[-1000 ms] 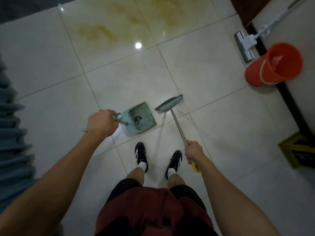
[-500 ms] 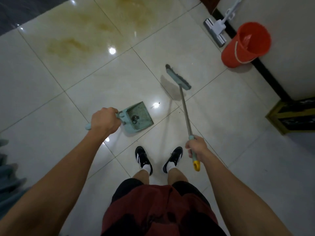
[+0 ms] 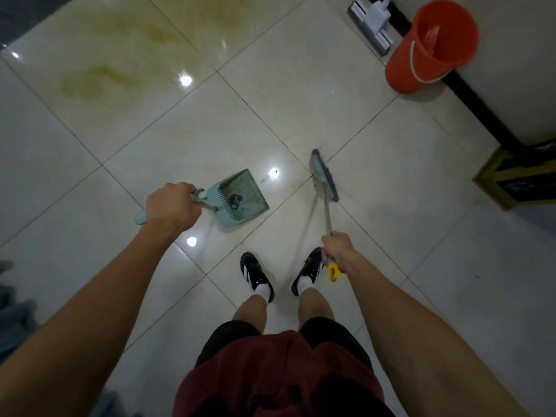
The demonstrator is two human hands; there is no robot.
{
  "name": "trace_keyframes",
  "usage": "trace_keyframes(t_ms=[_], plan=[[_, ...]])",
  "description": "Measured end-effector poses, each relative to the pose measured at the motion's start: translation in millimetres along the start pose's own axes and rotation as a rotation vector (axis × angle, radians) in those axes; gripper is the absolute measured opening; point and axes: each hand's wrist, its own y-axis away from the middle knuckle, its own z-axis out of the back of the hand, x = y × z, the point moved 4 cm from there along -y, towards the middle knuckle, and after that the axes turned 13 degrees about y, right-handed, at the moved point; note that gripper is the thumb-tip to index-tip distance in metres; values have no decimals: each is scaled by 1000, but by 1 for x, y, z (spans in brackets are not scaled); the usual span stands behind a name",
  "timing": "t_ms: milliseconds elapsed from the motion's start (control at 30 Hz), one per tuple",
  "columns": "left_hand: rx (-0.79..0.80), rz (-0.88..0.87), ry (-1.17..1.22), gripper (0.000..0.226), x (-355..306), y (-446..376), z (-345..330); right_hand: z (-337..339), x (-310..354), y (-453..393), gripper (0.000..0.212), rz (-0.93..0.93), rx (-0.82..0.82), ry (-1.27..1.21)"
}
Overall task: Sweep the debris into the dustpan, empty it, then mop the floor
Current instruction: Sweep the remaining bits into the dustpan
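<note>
My left hand (image 3: 171,204) grips the handle of a teal dustpan (image 3: 242,198) that rests on the pale tiled floor, mouth facing up and right. A dark clump of debris (image 3: 234,201) lies inside the pan. A few small specks of debris (image 3: 268,178) sit on the tile just beyond the pan's lip. My right hand (image 3: 337,250) holds the metal handle of a broom near its yellow end; the teal broom head (image 3: 325,176) is down on the floor right of the pan. A flat white mop (image 3: 373,22) leans at the wall, top right.
An orange bucket (image 3: 433,46) stands by the wall next to the mop. A yellow-framed dark bin (image 3: 520,176) sits at the right edge. Brownish stains (image 3: 99,79) mark the tiles at the upper left. My two feet in black shoes (image 3: 255,275) stand below the dustpan.
The broom head has swung back from farther out on the floor to close beside the dustpan. The dustpan stays on the floor in my left hand.
</note>
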Motion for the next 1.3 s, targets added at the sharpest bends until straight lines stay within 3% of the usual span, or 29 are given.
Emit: trace_keyframes(t_ms=[200, 433, 667, 800, 900, 1133, 1300], plan=[[3, 13, -10, 25, 2, 0, 1, -49, 10, 16, 34, 25, 172, -116], [9, 29, 15, 23, 8, 5, 7, -80, 23, 36, 45, 98, 278, -58], [-20, 85, 89, 26, 29, 9, 16, -66, 21, 46, 53, 208, 123, 88], [-69, 128, 131, 26, 40, 9, 17, -48, 40, 37, 45, 330, -28, 317], [-96, 159, 183, 21, 43, 11, 12, -39, 59, 20, 42, 375, -51, 399], [-83, 153, 159, 19, 32, 0, 7, -47, 56, 4, 42, 253, 136, 318], [-63, 135, 128, 23, 22, -2, 0, -56, 35, 29, 43, 155, 277, 89]])
